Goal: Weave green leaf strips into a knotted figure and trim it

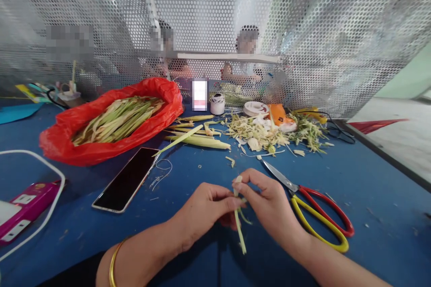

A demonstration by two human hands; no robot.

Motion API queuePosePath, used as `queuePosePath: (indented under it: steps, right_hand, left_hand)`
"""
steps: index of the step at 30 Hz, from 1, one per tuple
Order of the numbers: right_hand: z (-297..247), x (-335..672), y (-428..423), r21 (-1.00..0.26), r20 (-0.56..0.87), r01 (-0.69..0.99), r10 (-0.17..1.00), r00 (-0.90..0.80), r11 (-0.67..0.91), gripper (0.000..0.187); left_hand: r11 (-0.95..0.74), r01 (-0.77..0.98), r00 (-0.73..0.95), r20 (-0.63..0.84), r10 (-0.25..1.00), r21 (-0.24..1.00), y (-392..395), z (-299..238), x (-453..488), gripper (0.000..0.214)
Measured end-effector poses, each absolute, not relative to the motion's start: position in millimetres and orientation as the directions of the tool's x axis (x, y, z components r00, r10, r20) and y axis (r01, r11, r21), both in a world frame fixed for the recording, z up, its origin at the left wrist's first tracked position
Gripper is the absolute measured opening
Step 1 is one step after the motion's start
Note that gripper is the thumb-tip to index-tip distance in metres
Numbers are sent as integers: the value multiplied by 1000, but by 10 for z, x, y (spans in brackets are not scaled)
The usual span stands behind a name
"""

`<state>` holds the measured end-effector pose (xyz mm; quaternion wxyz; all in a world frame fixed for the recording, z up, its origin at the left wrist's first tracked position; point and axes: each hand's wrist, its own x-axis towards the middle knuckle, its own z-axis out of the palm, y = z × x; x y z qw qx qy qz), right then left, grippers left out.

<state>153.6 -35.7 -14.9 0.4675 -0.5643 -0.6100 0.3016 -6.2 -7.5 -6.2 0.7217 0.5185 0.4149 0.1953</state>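
My left hand (215, 204) and my right hand (264, 193) meet above the blue table (188, 242), both pinching one pale green corn husk strip (240, 231). Its upper end shows at the right fingertips, and the lower end hangs below the left thumb. A thinner curled green piece sticks out beside it. My fingers hide the middle of the strip. Right of my right hand lie scissors (298, 190) with one red and one yellow handle, blades partly spread. Several longer husks (202, 141) lie beyond my hands.
A red plastic bag (161, 132) full of husk strips stands back left, near a dark phone (128, 179). A purple power strip (30, 208) with a white cable lies left. Husk scraps (254, 132), a tape roll (256, 108) and a white jar (217, 104) sit before a perforated metal screen (215, 9); people sit behind it.
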Motion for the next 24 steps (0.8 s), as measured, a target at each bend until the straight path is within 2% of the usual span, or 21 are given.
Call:
queuePosePath:
  steps: [4, 7, 10, 12, 15, 18, 24]
  right_hand:
    - [-40, 1675, -251, -975, 95, 213, 986, 136, 64, 31]
    - [10, 1718, -225, -986, -29, 164, 999, -20, -26, 32]
    - [-6, 1684, -244, -983, -71, 177, 981, -181, -39, 20]
    - [-34, 1650, -260, -980, -36, 200, 980, -195, 4, 14]
    - [-69, 1623, -271, -961, 27, 267, 985, -172, 73, 18]
    - [-86, 1630, -264, -925, 82, 353, 981, -176, 141, 18]
    - [-113, 1665, -235, -748, 319, 543, 924, -210, 382, 17]
  left_hand:
    - [514, -93, 559, -382, 735, 853, -15, -85, -77, 33]
    - [533, -228, 553, -342, 759, 815, 34, -89, -100, 28]
    - [538, -272, 537, -338, 773, 798, 58, -81, -108, 25]
    - [557, -277, 542, -352, 763, 782, 58, -80, -108, 28]
    - [601, -273, 575, -374, 728, 751, 47, -84, -115, 33]
    - [650, -275, 597, -404, 693, 708, 39, -79, -127, 28]
    - [663, -355, 558, -420, 716, 659, 61, -65, -131, 19]
